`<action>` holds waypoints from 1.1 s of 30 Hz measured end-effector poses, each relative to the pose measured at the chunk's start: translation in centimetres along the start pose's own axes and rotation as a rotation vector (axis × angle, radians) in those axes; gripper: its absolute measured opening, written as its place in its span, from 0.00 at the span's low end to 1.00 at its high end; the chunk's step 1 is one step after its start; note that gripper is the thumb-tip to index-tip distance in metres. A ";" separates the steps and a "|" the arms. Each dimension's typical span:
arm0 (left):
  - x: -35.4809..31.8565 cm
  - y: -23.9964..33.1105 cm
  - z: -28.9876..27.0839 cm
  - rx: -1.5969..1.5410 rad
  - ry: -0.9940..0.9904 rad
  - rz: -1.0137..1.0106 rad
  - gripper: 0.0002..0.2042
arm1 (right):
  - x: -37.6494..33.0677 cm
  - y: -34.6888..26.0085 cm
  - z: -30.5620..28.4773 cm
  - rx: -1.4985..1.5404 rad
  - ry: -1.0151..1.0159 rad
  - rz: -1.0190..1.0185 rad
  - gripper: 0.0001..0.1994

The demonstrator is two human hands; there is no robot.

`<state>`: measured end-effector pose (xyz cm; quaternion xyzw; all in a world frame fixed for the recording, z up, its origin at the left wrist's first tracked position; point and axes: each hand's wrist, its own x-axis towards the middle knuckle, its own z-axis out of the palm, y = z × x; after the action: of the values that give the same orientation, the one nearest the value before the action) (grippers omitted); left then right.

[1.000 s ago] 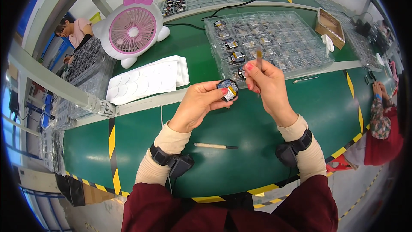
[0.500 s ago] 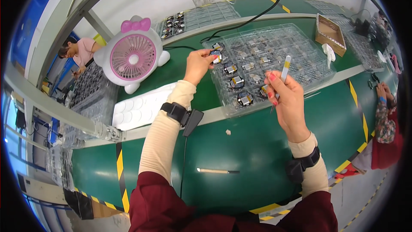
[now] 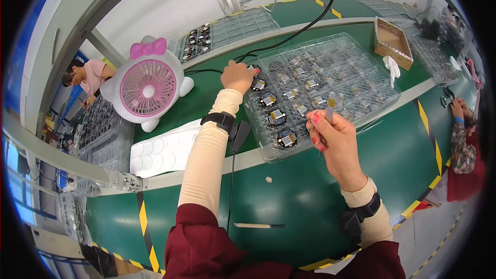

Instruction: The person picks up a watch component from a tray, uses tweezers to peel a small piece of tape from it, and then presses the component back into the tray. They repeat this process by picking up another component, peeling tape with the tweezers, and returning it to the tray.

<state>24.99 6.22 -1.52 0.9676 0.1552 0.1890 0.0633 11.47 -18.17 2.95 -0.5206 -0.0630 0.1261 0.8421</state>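
Left hand (image 3: 238, 76) fingers pinch a small component (image 3: 253, 68) at the clear tray (image 3: 361, 98), seemingly seating it; right hand (image 3: 336, 142) fingers grip a thin tool (image 3: 330, 102), so release should follow.

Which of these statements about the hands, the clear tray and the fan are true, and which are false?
1. The left hand reaches the far corner of the clear tray. True.
2. The right hand is empty. False: it holds a slim tool.
3. The pink fan stands left of the tray. True.
4. Every tray pocket holds a part. False: only the left pockets hold small dark parts.
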 end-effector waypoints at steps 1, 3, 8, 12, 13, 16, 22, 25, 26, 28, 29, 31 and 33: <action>0.1 0.1 0.1 -0.040 -0.009 -0.016 0.15 | 0.0 0.0 0.0 0.001 -0.013 -0.009 0.07; 0.3 0.1 0.1 -0.117 -0.026 -0.048 0.15 | 0.0 0.0 0.0 0.006 -0.042 -0.028 0.07; -0.2 -1.8 -1.7 -0.436 0.006 0.015 0.15 | -0.7 -0.2 0.6 0.005 -0.074 -0.044 0.07; -7.0 0.2 -7.6 -1.488 -0.432 -0.108 0.13 | -0.8 0.0 0.1 -0.045 -0.036 -0.053 0.08; -9.5 -0.1 -9.1 -1.586 -0.509 -0.156 0.12 | -0.8 0.4 0.2 -0.090 -0.074 -0.068 0.08; -16.5 0.1 -12.6 -1.733 -0.573 -0.292 0.11 | -1.8 1.4 0.6 -0.189 -0.147 -0.078 0.09; -24.1 -1.0 -14.6 -1.885 -0.514 -0.372 0.07 | -5.2 3.7 3.8 -0.431 -0.312 -0.327 0.08; -25.3 -1.3 -15.2 -1.817 -0.477 -0.322 0.06 | -6.6 4.5 5.3 -0.481 -0.313 -0.442 0.08; -25.6 -1.6 -15.5 -1.825 -0.474 -0.313 0.06 | -7.1 4.6 5.8 -0.491 -0.285 -0.502 0.08; -26.1 -1.9 -16.2 -1.768 -0.419 -0.243 0.05 | -7.8 4.3 6.7 -0.506 -0.258 -0.572 0.08; -26.2 -2.0 -16.4 -1.740 -0.393 -0.211 0.04 | -8.0 4.2 7.0 -0.562 -0.235 -0.659 0.08; -26.4 -2.1 -16.8 -1.760 -0.384 -0.197 0.04 | -8.3 3.9 7.6 -0.673 -0.188 -0.834 0.07; -26.4 -2.2 -17.2 -1.789 -0.369 -0.189 0.04 | -8.4 3.7 8.2 -0.667 -0.177 -0.835 0.07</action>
<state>-5.52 0.87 4.74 0.5561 0.0170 0.0751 0.8275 0.91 -11.84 3.54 -0.6778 -0.3719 -0.2029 0.6009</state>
